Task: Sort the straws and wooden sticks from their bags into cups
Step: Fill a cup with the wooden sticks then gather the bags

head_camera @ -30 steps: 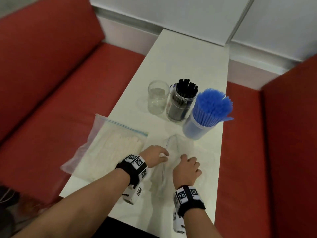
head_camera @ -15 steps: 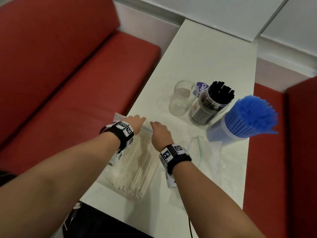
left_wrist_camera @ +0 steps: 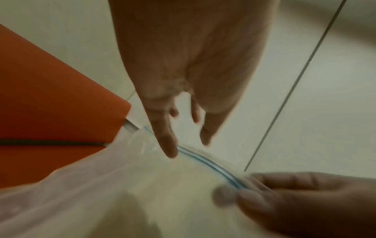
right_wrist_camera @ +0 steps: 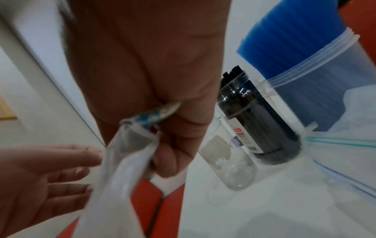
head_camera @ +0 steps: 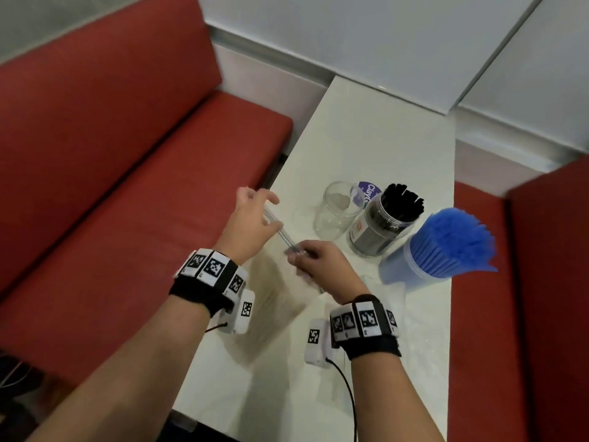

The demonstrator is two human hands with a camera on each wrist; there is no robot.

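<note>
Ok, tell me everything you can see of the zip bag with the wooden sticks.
The zip bag is clear soft plastic with a blue double zip strip along its mouth, packed with pale wooden sticks. It is lifted at the mouth end, the rest sagging toward the white table. The right hand pinches one end of the zip strip; the left hand, fingers spread, is at the strip further along. Whether the zip is parted cannot be told.

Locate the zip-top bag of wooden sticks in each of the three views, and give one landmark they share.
Head: the bag of wooden sticks hangs at centre, between the two hands.
Left wrist: it fills the lower half, its blue zip strip curving toward the right hand.
Right wrist: it hangs lower left of centre, its top corner pinched by that hand.
Shared landmark: the blue zip strip, visible in all three.
</note>
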